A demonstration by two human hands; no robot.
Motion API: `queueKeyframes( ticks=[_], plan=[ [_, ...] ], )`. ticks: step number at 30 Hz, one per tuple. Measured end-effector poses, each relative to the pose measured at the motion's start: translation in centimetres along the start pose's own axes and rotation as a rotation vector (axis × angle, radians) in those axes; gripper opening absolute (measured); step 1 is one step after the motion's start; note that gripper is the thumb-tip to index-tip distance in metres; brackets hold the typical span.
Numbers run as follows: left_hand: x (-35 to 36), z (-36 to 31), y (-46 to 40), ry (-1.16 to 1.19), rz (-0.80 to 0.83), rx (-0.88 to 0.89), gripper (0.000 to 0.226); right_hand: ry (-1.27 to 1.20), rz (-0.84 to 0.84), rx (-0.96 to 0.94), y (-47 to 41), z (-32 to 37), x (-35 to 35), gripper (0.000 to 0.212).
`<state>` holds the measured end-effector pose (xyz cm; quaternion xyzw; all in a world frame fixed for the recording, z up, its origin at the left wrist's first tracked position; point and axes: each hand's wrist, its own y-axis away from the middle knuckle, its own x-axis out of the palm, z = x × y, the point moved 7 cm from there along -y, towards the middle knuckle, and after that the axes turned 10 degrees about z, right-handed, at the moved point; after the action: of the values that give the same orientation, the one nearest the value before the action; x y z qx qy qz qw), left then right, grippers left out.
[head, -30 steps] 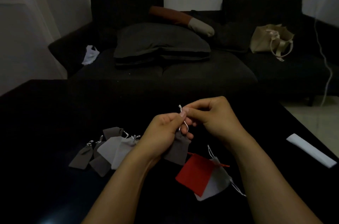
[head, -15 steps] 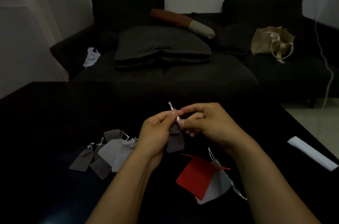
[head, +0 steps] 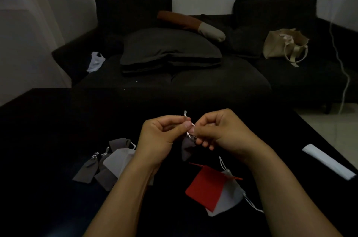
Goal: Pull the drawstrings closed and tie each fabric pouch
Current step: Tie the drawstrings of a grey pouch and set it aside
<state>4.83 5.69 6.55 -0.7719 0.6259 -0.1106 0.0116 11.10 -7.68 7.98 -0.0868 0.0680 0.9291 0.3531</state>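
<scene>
1. The left hand (head: 160, 134) has its thumb and forefinger pressed together on the white drawstring (head: 187, 133) of a small grey pouch (head: 187, 148); the other fingers are curled in towards the palm. One cord end sticks up above the pinch towards 12 o'clock.
2. The right hand (head: 219, 130) meets the left at the same cord, pinching it with thumb and forefinger, the remaining fingers loosely curled beneath.
3. The grey pouch hangs from the cord between the two hands, towards 6 o'clock from the fingertips, with its neck gathered. Whether its lower edge touches the table cannot be told in the dim light.
4. At 5 o'clock from the hands, a red pouch (head: 205, 188) lies flat on the black table (head: 48, 139), overlapping a white pouch (head: 230, 197) whose cords trail outward at its far and near ends.
5. At 8 o'clock from the hands, a heap of grey pouches (head: 108, 165) lies on the table, overlapping one another, partly hidden by the left forearm.
6. At 3 o'clock, near the table's right edge, lies a folded white strip (head: 329, 161).
7. Beyond the table at 12 o'clock stands a dark sofa (head: 213, 81) bearing a large grey cushion (head: 170, 48), a brown and cream bolster (head: 191, 24), a beige tote bag (head: 284, 44) at 1 o'clock and a white plastic bag (head: 95, 61) at 11 o'clock.
</scene>
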Motion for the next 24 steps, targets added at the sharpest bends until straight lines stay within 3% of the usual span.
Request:
queueKeyframes(
  ticks=[6,13,19,24],
  plan=[
    [0.2,-1.3,0.5,-0.173,0.068,0.02,0.022,0.213,-0.049,-0.111,-0.2,0.6,-0.3,0.011],
    [0.4,-1.6,0.3,-0.28,-0.03,0.151,0.016,0.467,-0.221,-0.211,-0.2,1.2,-0.1,0.023],
    [0.3,-1.3,0.3,-0.212,-0.044,0.131,0.016,0.34,-0.251,-0.269,-0.2,1.5,0.3,0.014],
    [0.2,-1.2,0.1,-0.101,-0.09,0.138,0.014,0.1,-0.274,-0.244,-0.6,1.1,0.8,0.025]
  ],
)
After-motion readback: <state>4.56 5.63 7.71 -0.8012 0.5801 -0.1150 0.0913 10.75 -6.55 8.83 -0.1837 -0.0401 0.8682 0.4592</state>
